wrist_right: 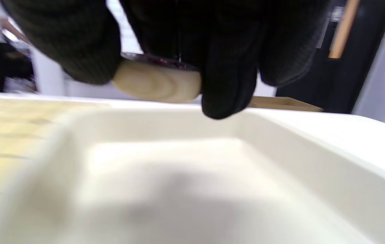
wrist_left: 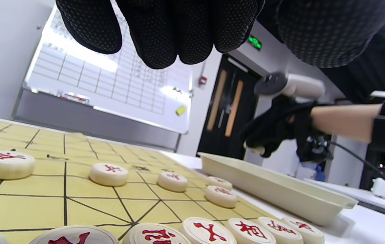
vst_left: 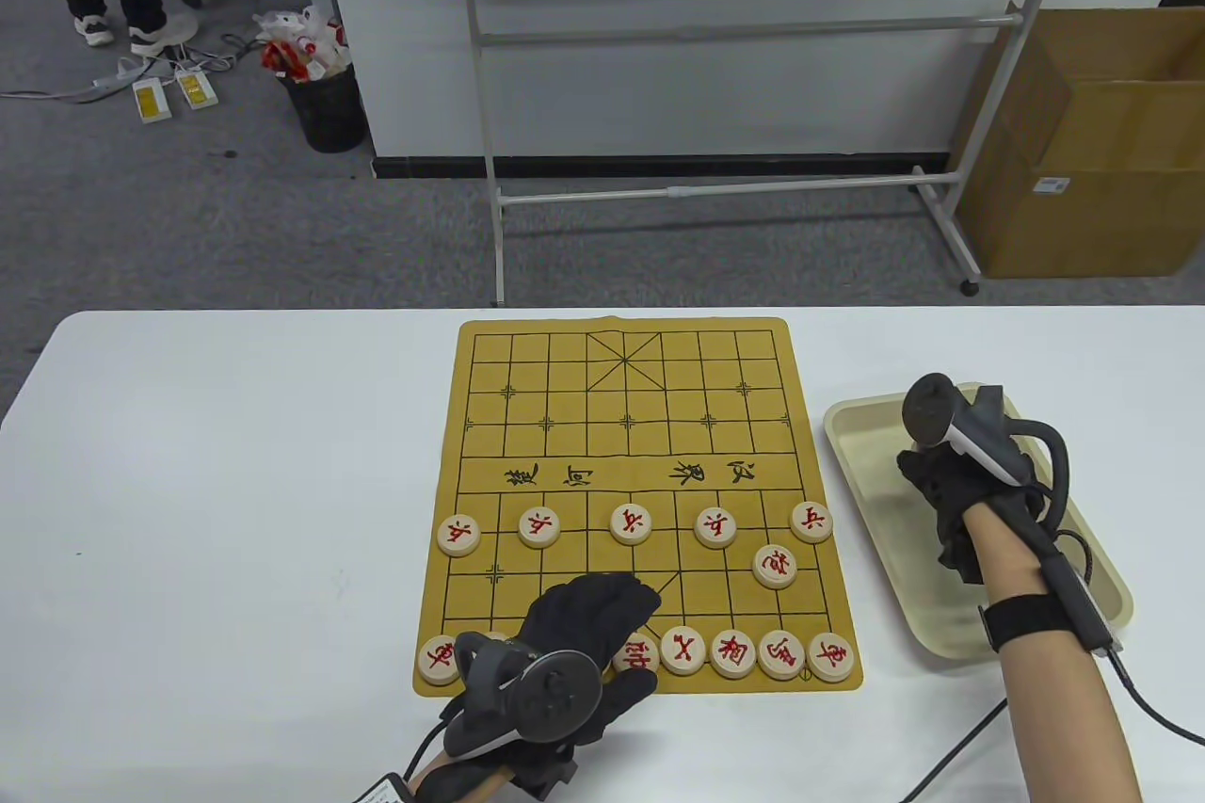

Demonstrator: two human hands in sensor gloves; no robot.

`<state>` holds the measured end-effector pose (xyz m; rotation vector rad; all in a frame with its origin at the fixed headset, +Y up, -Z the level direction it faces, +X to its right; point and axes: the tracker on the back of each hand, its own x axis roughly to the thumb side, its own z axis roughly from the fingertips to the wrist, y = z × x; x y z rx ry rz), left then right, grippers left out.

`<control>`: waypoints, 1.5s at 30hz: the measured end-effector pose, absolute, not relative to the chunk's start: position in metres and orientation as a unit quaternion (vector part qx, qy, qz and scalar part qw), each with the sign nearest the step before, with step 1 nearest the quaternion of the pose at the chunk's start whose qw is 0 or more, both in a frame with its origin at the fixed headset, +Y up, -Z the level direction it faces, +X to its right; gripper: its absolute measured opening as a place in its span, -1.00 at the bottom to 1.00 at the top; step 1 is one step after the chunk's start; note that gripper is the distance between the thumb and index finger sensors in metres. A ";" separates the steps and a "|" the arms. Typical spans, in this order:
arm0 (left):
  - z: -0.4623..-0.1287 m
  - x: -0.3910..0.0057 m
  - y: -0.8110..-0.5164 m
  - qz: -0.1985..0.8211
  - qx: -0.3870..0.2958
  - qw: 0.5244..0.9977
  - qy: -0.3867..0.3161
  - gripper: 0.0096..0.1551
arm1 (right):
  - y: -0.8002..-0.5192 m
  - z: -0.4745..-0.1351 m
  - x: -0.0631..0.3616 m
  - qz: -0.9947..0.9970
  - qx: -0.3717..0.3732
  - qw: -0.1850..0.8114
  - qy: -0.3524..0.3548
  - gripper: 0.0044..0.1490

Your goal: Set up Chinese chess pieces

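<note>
A yellow chess board [vst_left: 631,426] lies on the white table. Several round wooden pieces with red characters stand on its near half: a soldier row [vst_left: 631,524], one cannon [vst_left: 775,567] and a back row [vst_left: 732,653]. My left hand [vst_left: 588,624] hovers over the back row's left part with fingers together, holding nothing that shows; the left wrist view shows its fingertips [wrist_left: 165,40] above the pieces. My right hand [vst_left: 927,483] is over the cream tray [vst_left: 1111,577] and pinches a wooden piece [wrist_right: 156,83] above the tray floor.
A whiteboard stand [vst_left: 753,182] and a cardboard box [vst_left: 1092,144] stand beyond the table's far edge. The far half of the board holds no pieces. Glove cables [vst_left: 1130,690] trail off the right arm near the tray.
</note>
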<state>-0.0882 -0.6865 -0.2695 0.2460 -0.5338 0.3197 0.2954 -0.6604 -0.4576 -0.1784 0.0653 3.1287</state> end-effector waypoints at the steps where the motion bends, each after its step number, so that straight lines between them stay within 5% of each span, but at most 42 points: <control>1: -0.268 -0.087 -0.686 0.155 0.124 0.943 -0.266 -0.08 | -0.651 -0.442 0.283 0.999 -0.025 0.037 0.019 -0.04; 6: -0.261 -0.082 -0.685 0.144 0.141 0.940 -0.275 -0.04 | -0.638 -0.371 0.224 0.975 0.130 0.174 0.048 -0.06; 13: -0.251 -0.074 -0.687 0.146 0.164 0.927 -0.305 -0.01 | -0.674 -0.292 0.157 0.927 0.253 0.266 0.070 -0.01; 24: -0.239 -0.062 -0.684 0.111 0.219 0.904 -0.350 -0.42 | -0.702 -0.278 0.142 0.850 0.289 0.417 0.139 0.16; 30: -0.257 -0.094 -0.654 0.085 0.268 0.920 -0.272 -0.44 | -0.689 -0.268 0.147 0.896 0.273 0.349 0.008 0.10; 33: -0.281 -0.119 -0.649 0.039 0.254 0.942 -0.214 -0.45 | -0.686 -0.266 0.149 0.912 0.277 0.301 -0.025 0.09; 39: -0.331 -0.138 -0.674 -0.235 0.189 0.941 -0.155 -0.45 | -0.685 -0.264 0.150 0.912 0.277 0.300 -0.029 0.08; 45: -0.364 -0.148 -0.709 -0.244 0.098 0.955 -0.136 -0.43 | -0.684 -0.263 0.153 0.916 0.277 0.288 -0.038 0.07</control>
